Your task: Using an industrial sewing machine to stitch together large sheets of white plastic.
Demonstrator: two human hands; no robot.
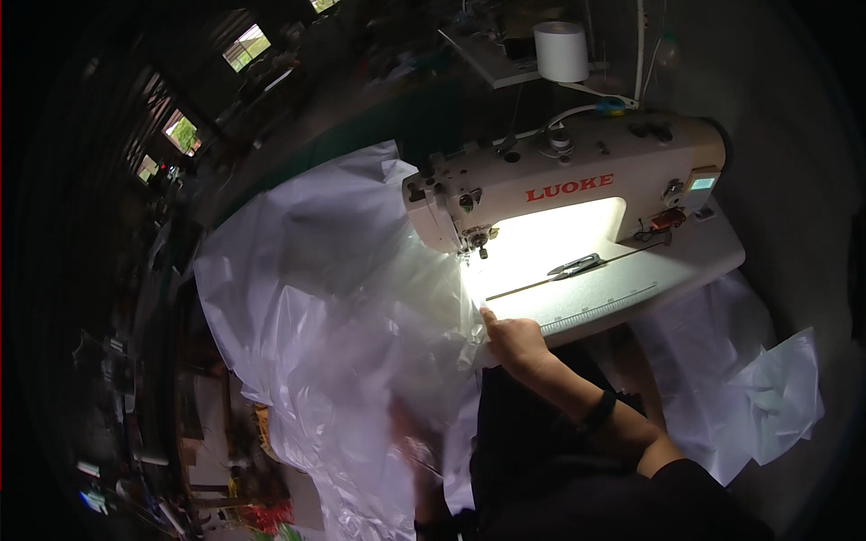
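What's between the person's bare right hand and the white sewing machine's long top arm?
In the head view, the machine's flat white bed, with small dark pointed snips on it.

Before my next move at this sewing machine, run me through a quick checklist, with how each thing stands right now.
1. Bare right hand at the right edge of the translucent whitish plastic sheet: ok.
2. Sheet flat: not ok, wrinkled.
3. Bare left hand's grip: cannot tell, it shows only hazily through the sheet.
4. Light under the white sewing machine's arm: ok, bright.
5. Small dark thread snips clear of the sheet: ok.
6. White cylindrical thread spool upright: ok.
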